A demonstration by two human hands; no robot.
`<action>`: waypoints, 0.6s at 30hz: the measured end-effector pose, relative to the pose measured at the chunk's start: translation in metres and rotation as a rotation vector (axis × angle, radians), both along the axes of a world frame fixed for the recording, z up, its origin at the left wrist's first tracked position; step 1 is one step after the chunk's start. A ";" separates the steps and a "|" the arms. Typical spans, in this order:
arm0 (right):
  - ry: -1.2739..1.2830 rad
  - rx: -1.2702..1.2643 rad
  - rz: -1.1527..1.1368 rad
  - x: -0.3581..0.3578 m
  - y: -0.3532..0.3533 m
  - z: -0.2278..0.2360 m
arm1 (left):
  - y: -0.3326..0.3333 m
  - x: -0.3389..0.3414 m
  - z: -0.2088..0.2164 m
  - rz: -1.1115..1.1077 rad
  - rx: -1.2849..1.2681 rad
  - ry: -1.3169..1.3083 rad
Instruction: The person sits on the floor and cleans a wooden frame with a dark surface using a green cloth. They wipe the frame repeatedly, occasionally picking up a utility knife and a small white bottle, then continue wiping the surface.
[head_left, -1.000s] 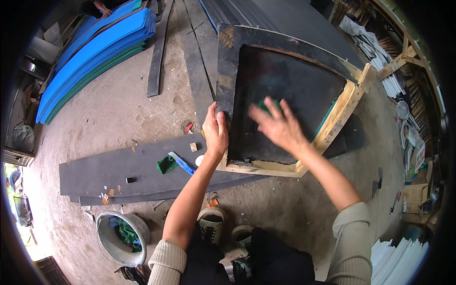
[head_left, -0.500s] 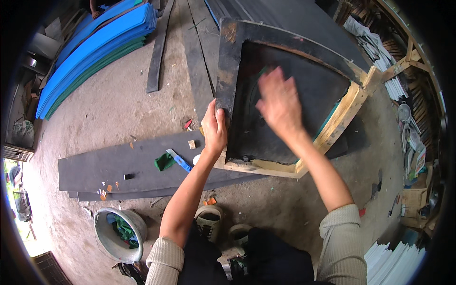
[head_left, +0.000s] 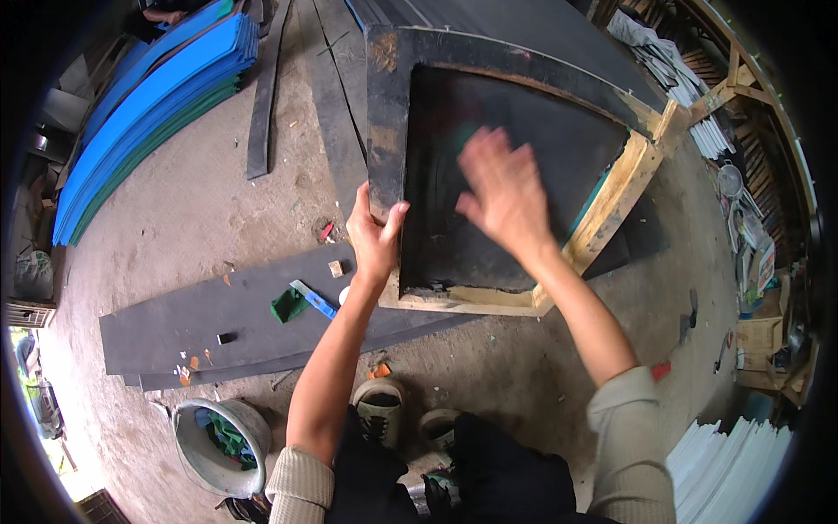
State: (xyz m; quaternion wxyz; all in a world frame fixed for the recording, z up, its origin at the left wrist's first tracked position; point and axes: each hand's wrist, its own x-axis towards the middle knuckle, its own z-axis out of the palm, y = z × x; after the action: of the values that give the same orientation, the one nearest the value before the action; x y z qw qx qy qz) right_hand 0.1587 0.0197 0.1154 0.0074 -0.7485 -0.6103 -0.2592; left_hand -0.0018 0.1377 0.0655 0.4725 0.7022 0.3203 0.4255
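A wooden frame (head_left: 386,131), black on some sides and bare wood on others, stands tilted in front of me around a dark panel (head_left: 567,131). My left hand (head_left: 374,237) grips its left side, thumb on the near face. Over the panel, my right hand (head_left: 504,192) is blurred by motion, with fingers stretched out and nothing in it. Whether its palm touches the panel I cannot tell. On a dark flat sheet (head_left: 175,327) to the left lie a blue utility knife (head_left: 316,300), a green scrap (head_left: 286,306) and a small wooden block (head_left: 336,268).
A grey bucket (head_left: 188,437) of green and blue scraps stands near my feet. Stacked blue sheets (head_left: 157,113) lie at the far left, with another person's hand (head_left: 168,16) behind them. White sheets (head_left: 733,472) are piled at the near right. Long dark strips (head_left: 266,113) lie beyond the frame.
The whole view has shifted a little, so the frame sits slightly farther left. My right hand is still moving over the panel, and my left hand keeps its grip.
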 end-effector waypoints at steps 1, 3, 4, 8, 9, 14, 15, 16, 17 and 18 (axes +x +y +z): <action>0.014 0.173 -0.144 0.006 0.005 0.014 | 0.003 0.003 0.003 -0.019 -0.059 -0.042; 0.127 0.428 -0.325 -0.003 0.009 0.008 | 0.003 0.000 -0.004 -0.004 0.017 -0.056; 0.143 0.396 -0.357 -0.016 0.005 -0.008 | 0.001 0.004 -0.004 -0.008 0.056 -0.075; -0.021 -0.103 0.048 -0.026 -0.040 -0.063 | -0.007 0.013 0.003 -0.044 -0.074 -0.074; -0.232 -0.073 0.091 -0.004 -0.042 -0.057 | -0.006 0.013 0.003 -0.048 -0.091 -0.108; 0.160 0.462 -0.250 -0.007 -0.004 -0.005 | -0.002 0.006 -0.002 -0.041 -0.006 -0.104; 0.149 0.186 -0.108 -0.021 -0.008 -0.020 | 0.001 0.001 -0.002 -0.031 0.040 -0.081; 0.119 -0.105 0.014 -0.028 -0.019 -0.032 | 0.000 0.003 -0.001 -0.040 0.066 -0.071; -0.073 -0.184 0.226 -0.026 -0.029 -0.040 | -0.001 0.004 0.003 -0.072 0.060 -0.062; -0.107 -0.155 0.212 -0.010 -0.037 -0.043 | -0.002 0.006 0.006 -0.070 0.019 -0.016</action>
State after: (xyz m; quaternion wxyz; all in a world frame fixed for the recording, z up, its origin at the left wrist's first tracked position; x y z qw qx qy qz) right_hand 0.1485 -0.0172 0.0729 -0.0557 -0.6633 -0.7038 -0.2484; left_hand 0.0039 0.1353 0.0720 0.4831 0.7140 0.2876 0.4173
